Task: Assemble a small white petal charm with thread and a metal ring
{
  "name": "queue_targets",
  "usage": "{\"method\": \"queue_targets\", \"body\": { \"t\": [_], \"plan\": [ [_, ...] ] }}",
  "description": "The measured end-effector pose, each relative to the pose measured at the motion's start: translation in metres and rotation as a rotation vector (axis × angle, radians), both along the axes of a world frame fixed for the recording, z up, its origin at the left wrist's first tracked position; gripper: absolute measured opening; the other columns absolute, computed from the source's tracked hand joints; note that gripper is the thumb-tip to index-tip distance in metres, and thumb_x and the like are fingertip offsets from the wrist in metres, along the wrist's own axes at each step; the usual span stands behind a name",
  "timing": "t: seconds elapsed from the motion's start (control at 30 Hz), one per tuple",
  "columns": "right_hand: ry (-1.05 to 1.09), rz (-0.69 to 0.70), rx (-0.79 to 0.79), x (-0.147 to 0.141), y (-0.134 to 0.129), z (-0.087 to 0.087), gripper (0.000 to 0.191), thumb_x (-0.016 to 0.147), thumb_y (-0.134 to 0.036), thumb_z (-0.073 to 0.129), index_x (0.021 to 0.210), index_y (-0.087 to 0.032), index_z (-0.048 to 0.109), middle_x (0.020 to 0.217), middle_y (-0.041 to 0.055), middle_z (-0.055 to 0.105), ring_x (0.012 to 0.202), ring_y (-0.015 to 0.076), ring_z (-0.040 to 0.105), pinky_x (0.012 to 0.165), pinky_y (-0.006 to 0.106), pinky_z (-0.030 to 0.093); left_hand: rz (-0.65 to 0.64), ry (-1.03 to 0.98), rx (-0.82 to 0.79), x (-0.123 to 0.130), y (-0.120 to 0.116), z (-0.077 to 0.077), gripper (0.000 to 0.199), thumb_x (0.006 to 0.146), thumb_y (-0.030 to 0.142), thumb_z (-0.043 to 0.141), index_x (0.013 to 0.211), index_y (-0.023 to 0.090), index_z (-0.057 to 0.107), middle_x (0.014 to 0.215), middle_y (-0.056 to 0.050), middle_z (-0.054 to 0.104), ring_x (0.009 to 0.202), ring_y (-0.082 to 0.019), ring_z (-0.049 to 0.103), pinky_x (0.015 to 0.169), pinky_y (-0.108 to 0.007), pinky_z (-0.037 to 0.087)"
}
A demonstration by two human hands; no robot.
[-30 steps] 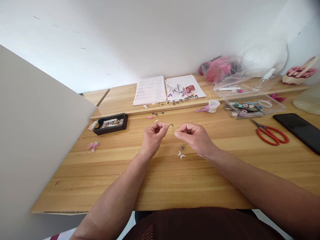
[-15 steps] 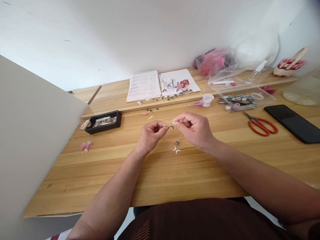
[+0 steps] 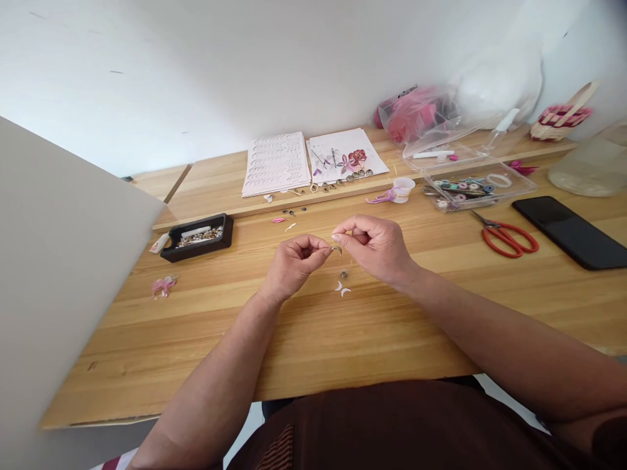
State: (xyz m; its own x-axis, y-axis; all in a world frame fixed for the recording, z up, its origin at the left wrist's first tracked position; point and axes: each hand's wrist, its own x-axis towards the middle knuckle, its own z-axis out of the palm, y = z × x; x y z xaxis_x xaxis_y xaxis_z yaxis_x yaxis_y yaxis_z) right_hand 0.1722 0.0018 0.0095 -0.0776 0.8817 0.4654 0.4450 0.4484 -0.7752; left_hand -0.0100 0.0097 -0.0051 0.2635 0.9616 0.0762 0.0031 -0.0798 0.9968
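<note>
Over the middle of the wooden table, my left hand (image 3: 295, 264) pinches a small dark curved piece (image 3: 337, 249) that sticks out past its fingertips. Just to its right, my right hand (image 3: 376, 248) is closed in a pinch near the piece; a thin thread seems to hang below it, but what its fingertips hold is too small to make out. Under the hands, a small round bead-like item (image 3: 343, 275) lies on the wood, with two white crescents (image 3: 342, 289) nearer me.
On the left are a black tray (image 3: 197, 238) of beads and pink threads (image 3: 163, 286). Patterned sheets (image 3: 275, 163) lie at the back. To the right are a white cup (image 3: 403, 190), a clear box (image 3: 477, 192), red-handled scissors (image 3: 509, 238) and a black phone (image 3: 571, 232).
The view has shifted slightly. My right hand has moved a little up, its fingertips now just above the curved piece, which my left hand still pinches.
</note>
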Motion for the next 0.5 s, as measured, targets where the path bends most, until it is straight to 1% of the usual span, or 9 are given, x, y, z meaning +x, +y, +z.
{"method": "queue_targets", "body": {
  "t": [0.1, 0.2, 0.27, 0.4, 0.5],
  "plan": [
    [0.018, 0.007, -0.022, 0.000, 0.002, 0.000, 0.013, 0.084, -0.026, 0.065, 0.078, -0.017, 0.073, 0.052, -0.0068, 0.039, 0.051, 0.0088, 0.032, 0.053, 0.027, 0.027, -0.012, -0.008, 0.003, 0.000, 0.000, 0.000, 0.029, 0.072, 0.041, 0.083, 0.074, 0.015, 0.069, 0.062, 0.001, 0.058, 0.054, -0.007, 0.039, 0.051, -0.023, 0.029],
    [0.062, 0.024, -0.108, 0.002, 0.007, -0.004, 0.014, 0.081, -0.030, 0.068, 0.077, -0.017, 0.073, 0.052, -0.0068, 0.038, 0.051, 0.0087, 0.033, 0.052, 0.027, 0.026, -0.024, -0.036, 0.003, 0.000, 0.000, 0.000, 0.031, 0.070, 0.041, 0.085, 0.074, 0.014, 0.069, 0.062, 0.002, 0.057, 0.054, -0.006, 0.038, 0.052, -0.023, 0.029],
    [0.139, 0.053, -0.215, 0.002, 0.012, -0.007, 0.018, 0.078, -0.034, 0.071, 0.075, -0.017, 0.073, 0.053, -0.0064, 0.041, 0.052, 0.0089, 0.034, 0.052, 0.027, 0.025, -0.027, -0.064, 0.002, -0.001, 0.001, 0.000, 0.031, 0.070, 0.040, 0.085, 0.074, 0.014, 0.068, 0.061, 0.003, 0.055, 0.053, -0.006, 0.037, 0.052, -0.023, 0.029],
    [0.411, 0.173, -0.476, -0.002, 0.015, -0.015, 0.028, 0.065, -0.043, 0.081, 0.068, -0.017, 0.070, 0.060, -0.0031, 0.056, 0.056, 0.0092, 0.040, 0.054, 0.027, 0.030, -0.005, -0.123, 0.002, -0.002, 0.003, -0.004, 0.031, 0.072, 0.041, 0.084, 0.074, 0.015, 0.067, 0.056, 0.005, 0.051, 0.052, -0.006, 0.034, 0.050, -0.022, 0.026],
    [0.515, 0.229, -0.614, -0.007, 0.012, -0.017, 0.034, 0.058, -0.045, 0.086, 0.063, -0.017, 0.067, 0.059, -0.0036, 0.055, 0.052, 0.0074, 0.036, 0.051, 0.026, 0.028, 0.021, -0.144, 0.007, -0.001, 0.003, -0.004, 0.030, 0.074, 0.041, 0.082, 0.075, 0.015, 0.067, 0.055, 0.004, 0.051, 0.052, -0.006, 0.036, 0.050, -0.023, 0.026]
  ]
}}
